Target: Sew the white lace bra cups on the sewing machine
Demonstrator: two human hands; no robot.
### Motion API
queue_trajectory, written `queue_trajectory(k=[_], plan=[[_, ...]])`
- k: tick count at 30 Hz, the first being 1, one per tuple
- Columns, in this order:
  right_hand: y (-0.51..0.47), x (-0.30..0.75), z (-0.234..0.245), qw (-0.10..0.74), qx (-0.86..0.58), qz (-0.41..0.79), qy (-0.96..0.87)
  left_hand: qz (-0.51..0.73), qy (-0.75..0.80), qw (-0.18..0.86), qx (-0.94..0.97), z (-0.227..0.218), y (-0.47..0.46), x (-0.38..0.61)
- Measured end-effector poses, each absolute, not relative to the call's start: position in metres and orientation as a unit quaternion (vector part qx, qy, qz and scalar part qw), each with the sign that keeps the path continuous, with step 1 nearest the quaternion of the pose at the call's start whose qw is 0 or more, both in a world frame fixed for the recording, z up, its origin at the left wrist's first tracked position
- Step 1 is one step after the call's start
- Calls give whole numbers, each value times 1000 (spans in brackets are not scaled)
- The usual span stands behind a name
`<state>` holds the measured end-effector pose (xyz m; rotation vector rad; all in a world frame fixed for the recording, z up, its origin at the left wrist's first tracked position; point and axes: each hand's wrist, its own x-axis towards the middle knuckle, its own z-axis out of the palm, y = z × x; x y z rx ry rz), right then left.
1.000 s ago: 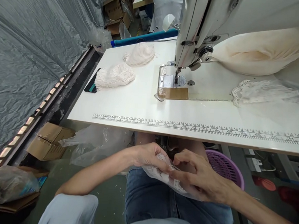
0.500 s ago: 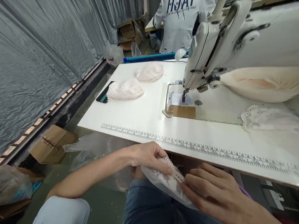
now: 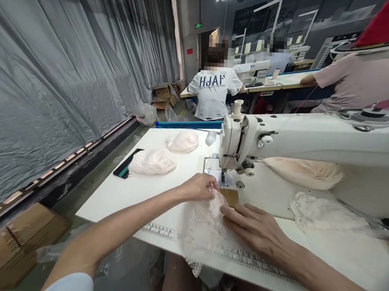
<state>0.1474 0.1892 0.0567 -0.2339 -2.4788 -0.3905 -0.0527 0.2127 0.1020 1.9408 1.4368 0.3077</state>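
A sheer off-white lace fabric [image 3: 197,229] lies over the front of the sewing table, its scalloped end hanging past the edge. My left hand [image 3: 200,187] pinches its upper edge just in front of the presser foot [image 3: 223,178]. My right hand [image 3: 257,228] is closed at the fabric's right side, fingertips on the edge and thumb hidden beneath. The sewing machine [image 3: 241,141] stands right behind both hands. Between them and the needle plate shows a brown patch [image 3: 230,197] on the table.
Two bunched lace pieces [image 3: 154,161] [image 3: 183,141] lie at the table's left. Cream fabric [image 3: 306,172] sits under the machine arm, and more white lace [image 3: 325,213] lies right. A printed ruler [image 3: 158,231] runs along the front edge. Co-workers [image 3: 214,92] sit beyond; cardboard boxes [image 3: 20,240] stand on the floor.
Both hands have lifted the lace fabric from above my lap onto the table, up to the presser foot. My view has tilted up, bringing more of the room into sight.
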Motion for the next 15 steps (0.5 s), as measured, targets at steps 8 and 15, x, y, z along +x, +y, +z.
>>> queue_trajectory(k=[8,15], plan=[[218,151,36,292,-169,-37,-941,131,551,263,781,76,247,-38],[220,151,37,306,-183,5,-934,165,563,220,780,62,249,-42]])
